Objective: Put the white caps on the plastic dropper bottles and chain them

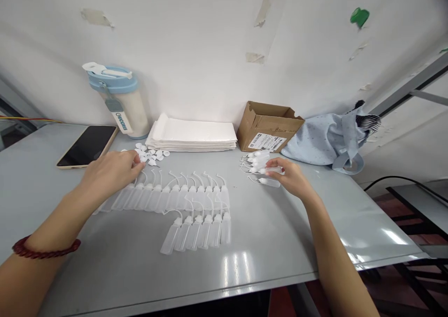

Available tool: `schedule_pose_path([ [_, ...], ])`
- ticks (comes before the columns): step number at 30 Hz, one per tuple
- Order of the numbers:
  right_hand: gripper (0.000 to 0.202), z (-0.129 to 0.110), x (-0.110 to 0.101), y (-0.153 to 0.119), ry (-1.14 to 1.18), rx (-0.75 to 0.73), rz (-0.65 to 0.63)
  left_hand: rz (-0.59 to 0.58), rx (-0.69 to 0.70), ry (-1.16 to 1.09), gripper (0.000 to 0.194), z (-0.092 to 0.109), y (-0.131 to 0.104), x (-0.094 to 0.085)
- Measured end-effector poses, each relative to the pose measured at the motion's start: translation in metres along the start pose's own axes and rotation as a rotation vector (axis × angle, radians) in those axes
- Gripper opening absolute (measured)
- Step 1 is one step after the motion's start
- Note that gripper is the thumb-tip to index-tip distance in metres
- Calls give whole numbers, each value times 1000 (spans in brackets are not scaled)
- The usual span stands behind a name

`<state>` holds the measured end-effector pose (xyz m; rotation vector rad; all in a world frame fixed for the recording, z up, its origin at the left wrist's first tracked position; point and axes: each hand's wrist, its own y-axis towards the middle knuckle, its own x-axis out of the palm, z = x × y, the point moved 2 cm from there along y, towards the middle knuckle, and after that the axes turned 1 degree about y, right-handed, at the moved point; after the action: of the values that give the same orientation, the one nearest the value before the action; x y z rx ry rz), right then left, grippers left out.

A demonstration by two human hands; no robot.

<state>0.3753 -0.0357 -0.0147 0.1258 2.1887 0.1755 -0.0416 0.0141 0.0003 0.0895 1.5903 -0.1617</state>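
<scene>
A person's left hand (114,167) reaches to a scatter of small white caps (150,154) at the far left of a grey table (266,256), fingertips pinched closed among them. The right hand (289,174) grips one small clear bottle (271,170) at a loose pile of bottles (255,160) near a cardboard box (268,126). Between the hands, two neat rows of bottles (189,209) lie flat. Farther back are a phone (87,145), a blue-lidded cup (119,100), a stack of white sheets (194,134) and a pale blue cloth bag (325,142).
</scene>
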Motion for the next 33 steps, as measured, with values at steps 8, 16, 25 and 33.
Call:
schedule_pose_path([
  [8, 18, 1, -1, -1, -19, 11, -25, 40, -80, -25, 30, 1, 8, 6],
  [16, 14, -12, -2, -4, -36, -27, 41, 30, -101, -82, 39, 4, 3, -7],
  [25, 12, -84, 18, -40, 93, -213, -275, 151, -105, -347, 42, 33, -13, -25],
  [33, 31, -105, 35, -67, -214, -378, -478, 131, -110, -398, 41, 44, -15, -20],
])
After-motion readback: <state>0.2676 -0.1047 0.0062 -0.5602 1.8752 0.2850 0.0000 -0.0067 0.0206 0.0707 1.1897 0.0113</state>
